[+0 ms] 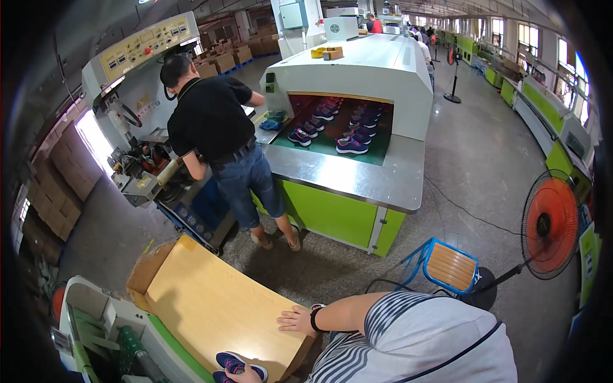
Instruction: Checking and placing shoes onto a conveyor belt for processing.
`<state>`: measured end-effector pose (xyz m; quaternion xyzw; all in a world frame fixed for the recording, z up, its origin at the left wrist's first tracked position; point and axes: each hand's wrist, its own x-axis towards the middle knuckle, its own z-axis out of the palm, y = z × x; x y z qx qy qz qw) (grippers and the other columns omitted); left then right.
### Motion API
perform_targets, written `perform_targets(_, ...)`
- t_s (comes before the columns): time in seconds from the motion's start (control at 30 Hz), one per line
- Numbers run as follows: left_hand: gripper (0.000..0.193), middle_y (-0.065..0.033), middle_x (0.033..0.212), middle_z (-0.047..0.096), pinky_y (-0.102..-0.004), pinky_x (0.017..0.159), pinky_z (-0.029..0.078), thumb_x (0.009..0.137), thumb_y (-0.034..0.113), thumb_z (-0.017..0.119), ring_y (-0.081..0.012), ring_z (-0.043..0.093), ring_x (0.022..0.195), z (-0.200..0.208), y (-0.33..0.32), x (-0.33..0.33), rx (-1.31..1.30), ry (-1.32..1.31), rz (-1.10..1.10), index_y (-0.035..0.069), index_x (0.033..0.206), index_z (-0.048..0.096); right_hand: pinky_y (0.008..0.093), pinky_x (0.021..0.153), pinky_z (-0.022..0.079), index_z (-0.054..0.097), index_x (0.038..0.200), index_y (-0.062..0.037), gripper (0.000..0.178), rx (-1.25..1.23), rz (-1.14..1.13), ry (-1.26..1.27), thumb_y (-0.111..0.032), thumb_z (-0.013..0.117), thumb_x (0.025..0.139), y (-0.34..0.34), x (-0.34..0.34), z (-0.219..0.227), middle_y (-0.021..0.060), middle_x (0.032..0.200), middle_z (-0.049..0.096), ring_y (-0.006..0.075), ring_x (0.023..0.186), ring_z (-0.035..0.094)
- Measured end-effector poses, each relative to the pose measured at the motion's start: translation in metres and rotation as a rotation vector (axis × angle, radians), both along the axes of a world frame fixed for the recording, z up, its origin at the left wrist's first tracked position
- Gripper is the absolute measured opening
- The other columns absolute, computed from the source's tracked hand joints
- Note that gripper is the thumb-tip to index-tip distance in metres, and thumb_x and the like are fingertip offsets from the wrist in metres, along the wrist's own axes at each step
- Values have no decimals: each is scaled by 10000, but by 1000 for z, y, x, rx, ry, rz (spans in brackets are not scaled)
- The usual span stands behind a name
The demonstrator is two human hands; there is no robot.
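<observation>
My left hand is at the bottom edge, its fingers closed on a dark blue sneaker with pink trim and a white sole. More of the sneaker, or a second one beside it, is cut off by the picture's edge. Under it is a light wood-coloured tabletop. My right hand, with a black band at the wrist, lies flat on the right part of this tabletop, fingers spread and holding nothing.
Left of the tabletop stands a white and green machine. Ahead, a co-worker stands between a control-panel machine and a conveyor tunnel carrying rows of sneakers. A blue-framed stool and a fan are at right.
</observation>
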<state>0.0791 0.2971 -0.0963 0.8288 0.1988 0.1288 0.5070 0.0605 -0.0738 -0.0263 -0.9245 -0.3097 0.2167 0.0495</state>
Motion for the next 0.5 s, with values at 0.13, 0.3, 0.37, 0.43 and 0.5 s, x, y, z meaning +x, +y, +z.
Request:
perform_targets(0.13,751,-268,1296,530,-426,1001,460,778,63,762,-360,559,1164,0,-2,2,20,-9,3,-39,1409,368,575,1188,186,26,1591,-189,1272,11,-6,11,-341,847,632,0,2,0,139,1659,-9,374,1520,51)
perform_targets(0.3,744,-277,1294,532,-425,1007,457,784,73,759,-366,559,1168,0,-4,5,45,-15,6,-46,1406,369,574,1194,176,2,1591,-197,1308,14,1,30,-344,868,622,0,5,-5,137,1659,-22,373,1522,34)
perform_targets(0.37,741,-280,1293,533,-425,1009,456,787,77,758,-368,559,1170,0,-5,5,56,-16,8,-49,1405,369,611,1180,155,41,1593,-215,1261,-45,41,4,-534,722,580,0,8,-9,119,1668,-13,370,1528,22)
perform_targets(0.43,739,-284,1293,534,-425,1011,455,789,81,757,-370,560,1172,0,-4,5,67,-17,13,-52,1403,369,612,1178,160,44,1592,-215,1269,-37,43,-9,-535,729,574,1,8,-12,120,1668,-11,373,1527,27)
perform_targets(0.5,736,-287,1292,535,-425,1014,454,792,86,756,-373,560,1173,0,-4,4,78,-17,17,-55,1402,369,613,1176,166,46,1592,-215,1276,-29,43,-20,-536,735,568,1,8,-14,121,1668,-9,376,1527,31)
